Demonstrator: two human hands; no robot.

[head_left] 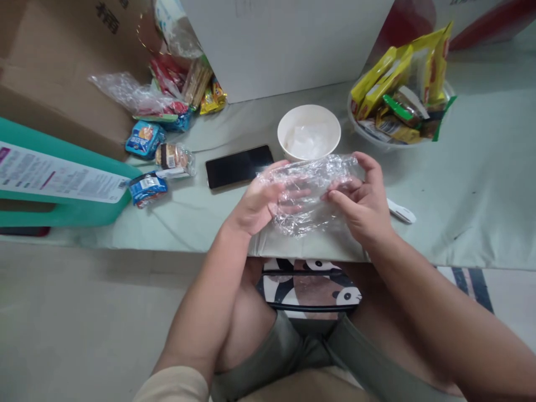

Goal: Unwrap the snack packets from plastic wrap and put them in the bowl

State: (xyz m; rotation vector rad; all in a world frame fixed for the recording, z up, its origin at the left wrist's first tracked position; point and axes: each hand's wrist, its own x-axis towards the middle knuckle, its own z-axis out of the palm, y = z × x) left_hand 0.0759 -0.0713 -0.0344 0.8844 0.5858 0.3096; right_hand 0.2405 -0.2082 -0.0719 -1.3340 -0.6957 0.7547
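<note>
A clear, crinkled sheet of plastic film (307,218) is stretched between my two hands above the table's front edge. On its left side, my left hand (263,195) holds it, with fingers extended behind the film and seen through it. My right hand (362,201) pinches the right side between thumb and fingers. Whether the film is a bag, a glove or a flat wrap I cannot tell. Just beyond it stands a white bowl (287,125) with a translucent white item (307,139) inside. A black phone (238,166) lies left of the bowl.
Right of my right hand lies a white plastic utensil handle (402,212). A clear bowl (391,146) of packets (385,84) stands at the back right. Wrapped snacks (144,139), a green-framed panel (62,173) and a cardboard box (62,78) crowd the left; a white box (285,44) stands behind.
</note>
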